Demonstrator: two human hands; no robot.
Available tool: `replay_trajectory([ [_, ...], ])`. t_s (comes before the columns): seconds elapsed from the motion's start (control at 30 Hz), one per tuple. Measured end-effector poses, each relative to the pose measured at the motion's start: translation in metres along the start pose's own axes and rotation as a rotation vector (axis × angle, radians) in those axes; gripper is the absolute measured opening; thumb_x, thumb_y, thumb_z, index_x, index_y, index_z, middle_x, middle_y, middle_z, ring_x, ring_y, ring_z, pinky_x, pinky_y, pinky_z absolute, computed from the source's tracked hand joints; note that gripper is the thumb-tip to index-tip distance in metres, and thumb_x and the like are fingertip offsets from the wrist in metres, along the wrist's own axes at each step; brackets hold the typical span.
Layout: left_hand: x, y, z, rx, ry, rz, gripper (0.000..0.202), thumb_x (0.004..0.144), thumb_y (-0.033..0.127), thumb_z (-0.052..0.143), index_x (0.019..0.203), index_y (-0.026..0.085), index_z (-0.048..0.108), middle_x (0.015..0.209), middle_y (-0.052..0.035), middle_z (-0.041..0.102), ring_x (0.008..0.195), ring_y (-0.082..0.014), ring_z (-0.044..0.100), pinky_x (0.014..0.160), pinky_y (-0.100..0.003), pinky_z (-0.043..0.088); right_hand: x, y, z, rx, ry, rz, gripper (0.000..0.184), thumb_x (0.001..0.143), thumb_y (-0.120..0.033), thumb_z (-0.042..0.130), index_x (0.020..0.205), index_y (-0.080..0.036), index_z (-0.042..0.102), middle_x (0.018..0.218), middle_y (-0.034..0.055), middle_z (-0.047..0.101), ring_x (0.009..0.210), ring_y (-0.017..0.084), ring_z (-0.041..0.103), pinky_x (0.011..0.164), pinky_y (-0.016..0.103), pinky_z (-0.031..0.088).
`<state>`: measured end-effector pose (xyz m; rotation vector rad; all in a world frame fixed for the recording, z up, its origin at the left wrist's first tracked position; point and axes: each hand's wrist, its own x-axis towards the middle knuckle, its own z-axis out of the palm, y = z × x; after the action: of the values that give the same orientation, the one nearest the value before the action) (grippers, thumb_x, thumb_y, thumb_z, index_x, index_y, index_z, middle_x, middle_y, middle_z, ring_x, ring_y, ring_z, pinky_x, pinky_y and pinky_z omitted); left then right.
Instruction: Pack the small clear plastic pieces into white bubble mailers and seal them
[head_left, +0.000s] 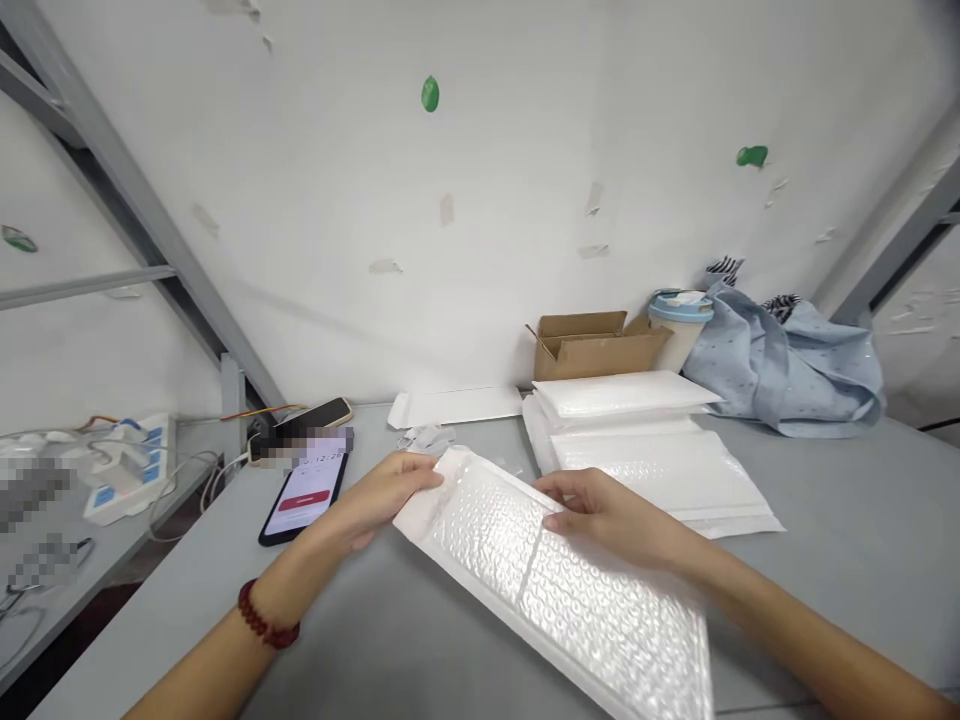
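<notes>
A white bubble mailer point(517, 570) is held over the grey worktop point(375, 640), one end pinched by the left hand point(384, 497), the far long edge gripped by the right hand point(592, 510). More mailers point(645, 455) are piled beyond, before an open cardboard box point(611, 354).

lit phone point(306, 490) on table point(862, 520) | power strip point(155, 457), left | open cardboard box point(609, 355) | lidded cup point(677, 342) | blue bag point(795, 365)

White bubble mailer point(600, 625) is being held slantwise, running from frame centre to lower right, far end crossing the bottom edge. Bubbled side is facing up, catching glare; one crosswise line point(529, 568) is splitting it. Upper-left end is staying flat, unbubbled.
</notes>
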<state>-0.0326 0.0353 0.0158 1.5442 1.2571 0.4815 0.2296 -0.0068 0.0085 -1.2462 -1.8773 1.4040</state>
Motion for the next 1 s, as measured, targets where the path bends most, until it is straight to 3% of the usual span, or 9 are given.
replay_trajectory([
  [0.07, 0.000, -0.001, 0.001, -0.119, -0.062, -0.044, 0.024, 0.076, 0.030, 0.051, 0.086, 0.014, 0.066, 0.076, -0.0048, 0.068, 0.066, -0.0166, 0.062, 0.056, -0.024, 0.045, -0.001, 0.001, 0.006, -0.165, 0.123, -0.058, 0.024, 0.085, -0.019, 0.049, 0.105, -0.020, 0.061, 0.092, 0.0069, 0.065, 0.082, 0.022, 0.061, 0.072, 0.037, 0.047],
  [0.17, -0.002, -0.003, 0.012, -0.171, -0.054, -0.018, 0.019, 0.075, 0.025, 0.052, 0.083, 0.015, 0.065, 0.068, -0.0011, 0.064, 0.059, -0.0131, 0.057, 0.052, -0.022, 0.039, -0.008, 0.000, 0.021, -0.379, 0.229, -0.180, 0.034, 0.087, -0.022, 0.044, 0.120, -0.019, 0.050, 0.112, 0.0125, 0.057, 0.101, 0.026, 0.055, 0.085, 0.043, 0.045],
  [0.23, -0.004, -0.002, 0.023, -0.154, -0.055, -0.002, 0.017, 0.075, 0.025, 0.051, 0.083, 0.016, 0.063, 0.059, 0.0026, 0.058, 0.052, -0.0107, 0.052, 0.047, -0.020, 0.033, -0.014, -0.002, 0.033, -0.469, 0.179, -0.198, 0.050, 0.084, -0.031, 0.050, 0.131, -0.017, 0.038, 0.131, 0.0165, 0.043, 0.118, 0.032, 0.042, 0.096, 0.050, 0.037],
  [0.33, -0.009, 0.003, 0.037, -0.132, -0.069, -0.003, 0.012, 0.074, 0.026, 0.054, 0.076, 0.015, 0.059, 0.049, 0.0064, 0.048, 0.044, -0.0077, 0.042, 0.042, -0.018, 0.025, -0.021, -0.003, 0.049, -0.564, 0.028, -0.146, 0.097, 0.070, -0.052, 0.064, 0.143, -0.012, 0.015, 0.147, 0.0231, 0.016, 0.132, 0.044, 0.013, 0.102, 0.062, 0.021],
  [0.4, -0.012, 0.005, 0.042, -0.185, -0.132, -0.024, 0.012, 0.072, 0.025, 0.057, 0.078, 0.015, 0.060, 0.052, 0.0054, 0.052, 0.047, -0.0083, 0.046, 0.044, -0.018, 0.029, -0.023, -0.001, 0.057, -0.613, -0.022, -0.160, 0.105, 0.065, -0.047, 0.068, 0.144, -0.014, 0.007, 0.148, 0.0227, 0.012, 0.133, 0.044, 0.006, 0.103, 0.063, 0.017],
  [0.57, -0.010, 0.000, 0.041, -0.294, -0.353, -0.060, 0.023, 0.065, 0.020, 0.065, 0.087, 0.015, 0.066, 0.077, -0.0017, 0.067, 0.067, -0.0130, 0.060, 0.055, -0.018, 0.041, -0.023, 0.003, 0.061, -0.656, 0.029, -0.244, 0.095, 0.059, -0.023, 0.063, 0.141, -0.015, 0.016, 0.139, 0.0184, 0.027, 0.128, 0.037, 0.023, 0.102, 0.054, 0.027],
  [0.77, -0.004, -0.009, 0.041, -0.218, -0.304, -0.063, 0.020, 0.066, 0.026, 0.065, 0.081, 0.014, 0.068, 0.080, -0.0033, 0.070, 0.068, -0.0155, 0.062, 0.057, -0.021, 0.044, -0.023, 0.004, 0.061, -0.623, 0.121, -0.314, 0.084, 0.060, -0.017, 0.058, 0.136, -0.018, 0.023, 0.131, 0.0157, 0.034, 0.122, 0.035, 0.030, 0.097, 0.051, 0.033],
  [0.87, -0.003, -0.009, 0.039, -0.121, -0.225, -0.041, 0.019, 0.067, 0.031, 0.064, 0.075, 0.014, 0.066, 0.068, -0.0014, 0.068, 0.057, -0.0139, 0.060, 0.049, -0.020, 0.041, -0.022, 0.005, 0.060, -0.590, 0.158, -0.321, 0.075, 0.063, -0.011, 0.053, 0.132, -0.021, 0.027, 0.128, 0.0127, 0.040, 0.116, 0.030, 0.039, 0.093, 0.046, 0.039],
  [1.0, 0.002, -0.010, 0.026, -0.011, -0.230, -0.060, 0.032, 0.072, 0.045, 0.058, 0.063, 0.015, 0.056, 0.043, 0.0017, 0.056, 0.037, -0.0110, 0.049, 0.037, -0.020, 0.033, -0.022, 0.002, 0.055, -0.556, 0.170, -0.289, 0.064, 0.065, -0.007, 0.049, 0.125, -0.023, 0.035, 0.119, 0.0095, 0.048, 0.107, 0.026, 0.047, 0.086, 0.040, 0.044],
])
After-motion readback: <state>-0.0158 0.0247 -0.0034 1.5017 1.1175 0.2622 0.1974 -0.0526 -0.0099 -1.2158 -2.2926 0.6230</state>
